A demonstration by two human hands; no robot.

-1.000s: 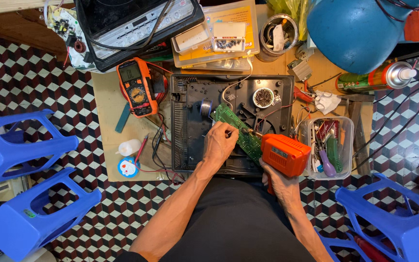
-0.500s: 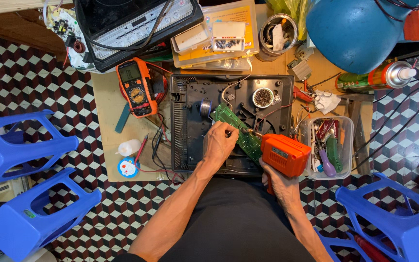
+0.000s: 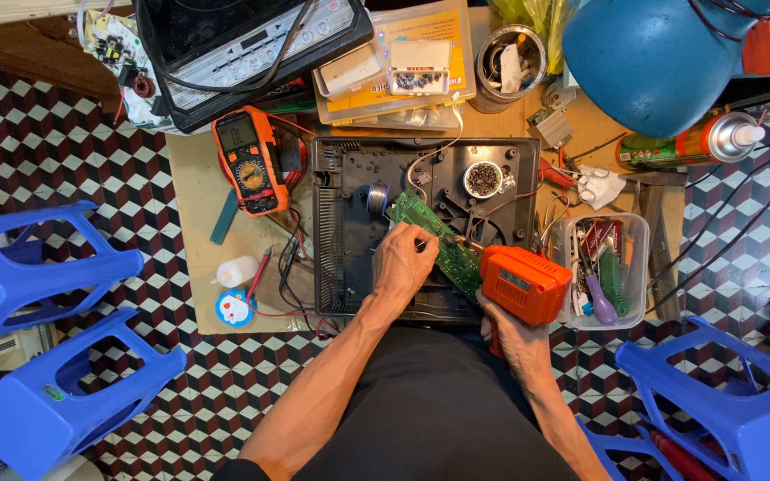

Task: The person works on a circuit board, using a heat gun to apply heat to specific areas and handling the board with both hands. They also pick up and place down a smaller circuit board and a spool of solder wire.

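A black open appliance housing (image 3: 349,223) lies on the low wooden board. A green circuit board (image 3: 443,245) runs diagonally across it. My left hand (image 3: 403,263) rests on that circuit board and pinches it near its middle. My right hand (image 3: 514,338) grips the handle of an orange power screwdriver (image 3: 523,283), whose tip points left at the circuit board beside my left fingers. The handle is mostly hidden under the tool's body.
An orange multimeter (image 3: 244,160) lies left of the housing. A clear tray of tools (image 3: 603,267) sits right of it. Blue plastic stools (image 3: 42,267) stand at both sides. A blue round vessel (image 3: 648,58), spray can (image 3: 697,138) and another appliance (image 3: 242,40) crowd the far edge.
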